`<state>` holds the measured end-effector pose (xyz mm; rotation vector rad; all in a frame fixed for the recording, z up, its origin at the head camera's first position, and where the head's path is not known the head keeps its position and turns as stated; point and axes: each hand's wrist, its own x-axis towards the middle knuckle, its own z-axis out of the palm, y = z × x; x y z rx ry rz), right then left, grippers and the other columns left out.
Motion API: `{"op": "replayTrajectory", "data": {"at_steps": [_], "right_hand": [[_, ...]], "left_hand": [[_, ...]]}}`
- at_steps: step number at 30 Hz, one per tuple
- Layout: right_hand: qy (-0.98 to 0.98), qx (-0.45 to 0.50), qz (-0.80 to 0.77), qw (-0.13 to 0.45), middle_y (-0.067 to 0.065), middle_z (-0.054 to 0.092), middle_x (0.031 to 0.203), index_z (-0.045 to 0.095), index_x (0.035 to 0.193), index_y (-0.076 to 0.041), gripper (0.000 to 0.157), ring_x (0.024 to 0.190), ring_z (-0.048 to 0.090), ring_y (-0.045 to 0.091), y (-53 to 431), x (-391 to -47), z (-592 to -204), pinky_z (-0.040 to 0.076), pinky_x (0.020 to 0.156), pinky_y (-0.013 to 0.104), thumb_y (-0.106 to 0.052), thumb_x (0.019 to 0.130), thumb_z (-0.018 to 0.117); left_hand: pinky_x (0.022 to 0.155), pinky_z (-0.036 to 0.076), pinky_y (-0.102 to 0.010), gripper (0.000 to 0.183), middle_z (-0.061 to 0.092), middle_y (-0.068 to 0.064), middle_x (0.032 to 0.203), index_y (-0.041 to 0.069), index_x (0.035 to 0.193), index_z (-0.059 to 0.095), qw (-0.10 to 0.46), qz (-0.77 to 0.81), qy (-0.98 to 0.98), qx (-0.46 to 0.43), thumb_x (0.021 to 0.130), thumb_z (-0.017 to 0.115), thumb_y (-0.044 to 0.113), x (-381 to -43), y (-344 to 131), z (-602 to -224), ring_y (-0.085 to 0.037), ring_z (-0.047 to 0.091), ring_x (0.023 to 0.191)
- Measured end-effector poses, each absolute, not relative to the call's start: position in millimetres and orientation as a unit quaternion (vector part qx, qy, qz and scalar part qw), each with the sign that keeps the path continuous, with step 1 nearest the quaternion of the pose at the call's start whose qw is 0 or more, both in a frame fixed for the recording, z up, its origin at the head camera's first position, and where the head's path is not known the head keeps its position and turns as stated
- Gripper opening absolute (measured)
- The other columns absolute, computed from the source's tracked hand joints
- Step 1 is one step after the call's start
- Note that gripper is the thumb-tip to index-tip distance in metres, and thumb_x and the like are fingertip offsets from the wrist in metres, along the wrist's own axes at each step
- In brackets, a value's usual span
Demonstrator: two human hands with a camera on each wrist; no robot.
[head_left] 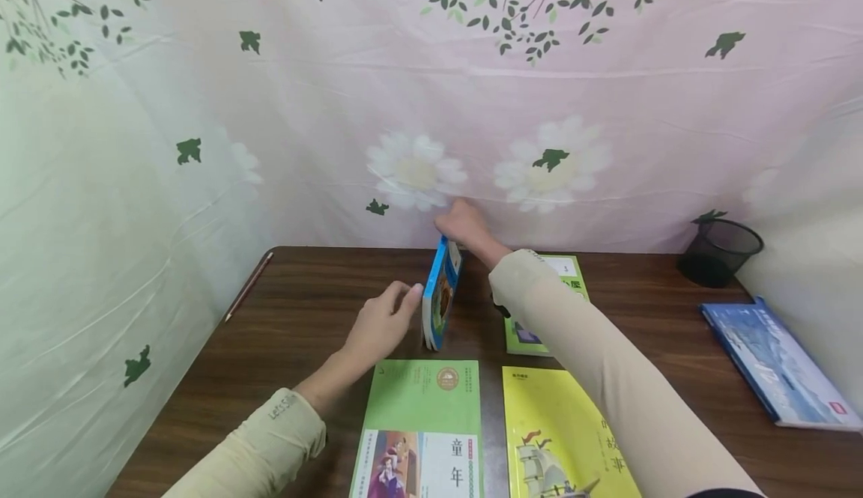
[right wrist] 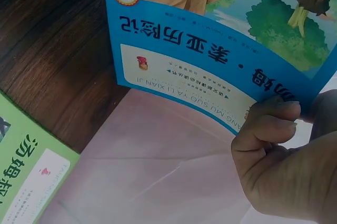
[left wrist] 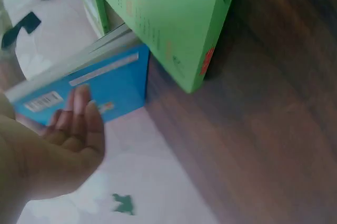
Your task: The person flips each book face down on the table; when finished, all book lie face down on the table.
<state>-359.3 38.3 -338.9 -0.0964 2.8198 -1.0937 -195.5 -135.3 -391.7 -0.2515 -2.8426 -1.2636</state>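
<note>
- Head view: a blue book (head_left: 441,296) is stood on edge near the middle of the tabletop (head_left: 303,311), tilted slightly, its top toward the back cloth (head_left: 337,108).
- The book's far top corner is pinched by the right hand (head_left: 465,227), reached over from the right; grip closed on the book.
- The left hand (head_left: 380,326) is laid against the book's left face, fingers fairly straight; grip loose, nothing clasped.
- A green book (head_left: 421,430) and a yellow book (head_left: 566,438) lie flat side by side at the near edge. A second green book (head_left: 546,303) lies flat behind them, partly covered by the right sleeve (head_left: 607,378).
- A large blue book (head_left: 775,363) lies flat at the right edge; a black mesh cup (head_left: 718,251) stands at the back right corner. A pencil (head_left: 249,285) lies at the left edge of the tabletop.
- Left wrist view: the left hand (left wrist: 63,145) is seen with fingers extended, fingertips (left wrist: 79,100) on the blue back cover (left wrist: 100,87), near a barcode. A green book (left wrist: 168,18) is seen beyond it, above the dark wood (left wrist: 263,129).
- Right wrist view: the blue book's illustrated front cover (right wrist: 210,50) is seen upside down. Its corner is pinched between the curled fingers (right wrist: 268,124) of the right hand (right wrist: 289,171). A green cover (right wrist: 26,176) shows at lower left on the wood.
</note>
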Motion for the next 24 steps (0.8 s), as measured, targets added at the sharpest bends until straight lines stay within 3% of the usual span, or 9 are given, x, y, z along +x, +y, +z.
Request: {"op": "replayTrajectory", "data": {"at_steps": [4,10,20,24], "right_hand": [[0.925,-0.034,-0.374,0.062,-0.002,0.032,0.052,0.037,0.062,-0.015,0.027,0.043,0.027,0.016,42.8,-358.2,-338.3,0.028,0.044,0.032,-0.016,0.088,0.045],[0.888,-0.045,-0.450,0.089,-0.004,0.026,0.046,0.027,0.056,-0.018,0.037,0.040,0.020,0.015,48.6,-353.5,-339.3,0.024,0.041,0.031,-0.015,0.091,0.040],[0.833,-0.033,-0.545,0.085,-0.003,0.031,0.044,0.030,0.056,-0.017,0.033,0.037,0.028,0.014,50.6,-353.6,-329.0,0.028,0.039,0.029,-0.011,0.087,0.041],[0.826,-0.036,-0.556,0.085,-0.003,0.034,0.047,0.036,0.068,-0.012,0.022,0.037,0.033,0.014,52.3,-352.5,-328.5,0.031,0.040,0.028,-0.012,0.089,0.042]], "left_hand": [[0.077,0.055,-0.039,0.058,0.071,-0.014,0.106,0.010,0.132,0.058,-0.083,-0.475,-0.876,0.005,0.105,0.038,0.057,-207.4,-149.4,-404.5,-0.024,0.070,0.092],[0.092,0.055,-0.042,0.060,0.059,-0.022,0.133,-0.002,0.144,0.045,-0.202,-0.558,-0.802,0.069,0.108,0.035,0.045,-222.9,-165.8,-419.0,-0.032,0.062,0.116],[0.084,0.058,-0.038,0.062,0.063,-0.022,0.126,-0.001,0.141,0.048,-0.258,-0.612,-0.740,0.109,0.107,0.037,0.049,-233.4,-163.8,-422.3,-0.029,0.066,0.106],[0.081,0.057,-0.034,0.063,0.068,-0.017,0.118,0.001,0.141,0.048,-0.290,-0.641,-0.701,0.116,0.106,0.036,0.053,-233.0,-167.4,-425.9,-0.024,0.068,0.098]]}}
